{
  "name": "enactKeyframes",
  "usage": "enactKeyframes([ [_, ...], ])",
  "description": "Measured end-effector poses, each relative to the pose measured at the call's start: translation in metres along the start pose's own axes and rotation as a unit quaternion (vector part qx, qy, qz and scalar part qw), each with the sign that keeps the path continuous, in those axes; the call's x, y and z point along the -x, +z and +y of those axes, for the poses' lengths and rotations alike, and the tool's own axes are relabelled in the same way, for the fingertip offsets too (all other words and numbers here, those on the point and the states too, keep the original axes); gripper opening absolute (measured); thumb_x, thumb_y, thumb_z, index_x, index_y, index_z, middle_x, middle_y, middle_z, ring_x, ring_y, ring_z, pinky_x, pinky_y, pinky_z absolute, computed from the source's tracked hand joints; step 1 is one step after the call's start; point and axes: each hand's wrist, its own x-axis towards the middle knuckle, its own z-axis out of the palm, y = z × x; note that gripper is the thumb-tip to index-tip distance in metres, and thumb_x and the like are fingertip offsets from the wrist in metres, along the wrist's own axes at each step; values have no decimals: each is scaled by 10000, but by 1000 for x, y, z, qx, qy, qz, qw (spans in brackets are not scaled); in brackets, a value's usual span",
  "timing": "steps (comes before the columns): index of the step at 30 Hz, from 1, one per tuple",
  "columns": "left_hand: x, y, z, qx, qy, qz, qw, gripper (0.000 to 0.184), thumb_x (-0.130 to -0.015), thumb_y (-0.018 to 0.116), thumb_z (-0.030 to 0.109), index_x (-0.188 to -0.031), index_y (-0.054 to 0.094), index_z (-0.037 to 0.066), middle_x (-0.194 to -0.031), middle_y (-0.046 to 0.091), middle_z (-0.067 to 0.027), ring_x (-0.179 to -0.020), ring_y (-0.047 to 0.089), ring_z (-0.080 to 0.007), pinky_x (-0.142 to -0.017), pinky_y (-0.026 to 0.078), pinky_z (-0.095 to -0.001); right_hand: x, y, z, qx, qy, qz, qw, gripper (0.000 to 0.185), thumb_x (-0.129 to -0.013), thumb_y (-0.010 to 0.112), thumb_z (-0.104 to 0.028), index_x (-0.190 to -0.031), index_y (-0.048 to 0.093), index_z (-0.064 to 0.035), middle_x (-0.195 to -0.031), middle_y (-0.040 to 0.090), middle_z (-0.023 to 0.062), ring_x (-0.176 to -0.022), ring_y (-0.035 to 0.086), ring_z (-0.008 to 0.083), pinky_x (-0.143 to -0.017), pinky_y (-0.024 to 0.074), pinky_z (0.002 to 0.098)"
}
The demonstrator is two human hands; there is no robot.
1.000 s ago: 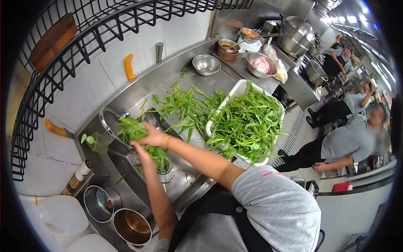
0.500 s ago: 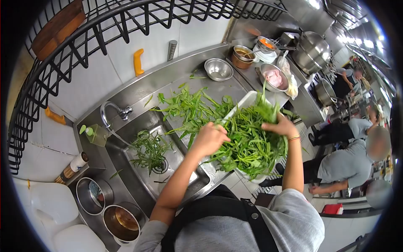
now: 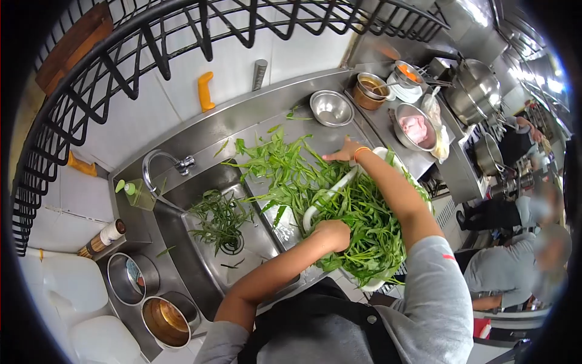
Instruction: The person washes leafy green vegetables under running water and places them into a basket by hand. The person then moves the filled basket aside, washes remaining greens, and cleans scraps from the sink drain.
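Observation:
Long-stemmed leafy greens (image 3: pixel 370 233) heap over a white tub (image 3: pixel 327 197) in front of me, hiding most of it. My left hand (image 3: pixel 332 236) is closed at the tub's near left side, against the heap; what its fingers hold is hidden. My right hand (image 3: pixel 347 151) stretches across the tub's far end, fingers extended leftward beside the loose greens (image 3: pixel 282 161) spread on the steel counter. No object shows in it. Thinner-leaved greens (image 3: pixel 218 218) lie in the sink (image 3: pixel 254 258) near the drain.
Left of the sink stand a curved faucet (image 3: pixel 147 167), a soap bottle (image 3: pixel 136 193) and two pots (image 3: pixel 167 321). A steel bowl (image 3: pixel 331 108) and a bowl of pale meat (image 3: pixel 415 127) sit farther back. Above hangs a black wire rack (image 3: pixel 200 36). Other people (image 3: pixel 515 267) stand at right.
My right hand has left the heap and reached left across the tub toward the counter greens. My left hand has moved down and right, to the tub's near side.

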Motion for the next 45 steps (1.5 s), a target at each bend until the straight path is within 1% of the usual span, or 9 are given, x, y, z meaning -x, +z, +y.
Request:
enactKeyframes([
  [6,30,-11,-56,145,83,99,981,381,-794,521,376,-683,615,24,-627,575,-144,-576,551,-285,-552,432,-388,-5,54,-62,33,-1,-148,988,1361,-414,571,-801,-1334,15,34,-1361,93,287,-1270,152,390,-1023,206,434],
  [9,47,-21,-122,291,-92,207,930,490,-781,529,484,-602,574,30,-571,547,-124,-521,523,-203,-537,416,-348,38,66,-112,94,-25,-160,982,1390,-376,563,-820,-1343,-3,4,-1332,139,314,-1247,213,396,-997,252,444],
  [12,27,-38,-196,276,-346,425,789,670,-716,526,595,-1026,511,1,-947,524,-219,-891,506,-319,-768,398,-404,39,80,-119,172,-28,-128,976,1250,-485,664,-668,-1326,52,25,-1290,193,331,-1153,340,440,-943,341,410],
  [16,-33,-32,-258,178,-452,532,694,950,-680,476,685,-1316,233,22,-1311,215,-307,-1218,213,-433,-995,173,-501,-19,111,-83,56,-168,-78,981,628,-664,524,-47,-1245,294,13,-1086,468,308,-841,573,393,-681,494,380],
  [22,-75,-28,-237,215,-310,455,807,1007,-667,450,712,-1354,127,50,-1298,274,-250,-1240,205,-390,-988,60,-580,-3,-6,-103,-22,-129,-102,986,553,-664,539,-83,-1200,405,-63,-1007,560,209,-818,597,324,-579,519,370],
  [27,-62,-23,-178,205,-297,377,853,1080,-606,654,565,-1365,55,83,-1253,317,-251,-1186,285,-382,-991,154,-542,-69,47,-82,32,23,-3,999,777,-577,632,-111,-1268,291,-12,-1065,520,223,-957,544,309,-767,470,358],
  [36,-8,12,-217,590,114,588,542,941,-555,590,-126,-1355,155,111,-1232,390,-118,-1105,425,-231,-896,391,-329,-12,75,-173,-555,-143,-267,775,733,-634,510,24,-1309,228,-36,-1075,488,143,-959,506,229,-785,450,322],
  [39,63,22,-237,642,65,618,449,677,-625,591,-69,-1230,325,80,-1127,469,-84,-997,492,-195,-806,436,-305,31,76,-236,-624,-199,-370,658,642,-744,556,-83,-1298,235,-51,-1074,499,105,-927,522,199,-797,452,328],
  [45,165,50,-267,646,-12,690,325,423,-716,632,20,-1088,430,47,-972,543,-56,-845,538,-150,-724,437,-276,82,123,-357,-584,-233,-305,716,376,-846,533,-233,-1150,446,-30,-992,550,66,-832,521,136,-719,451,280],
])
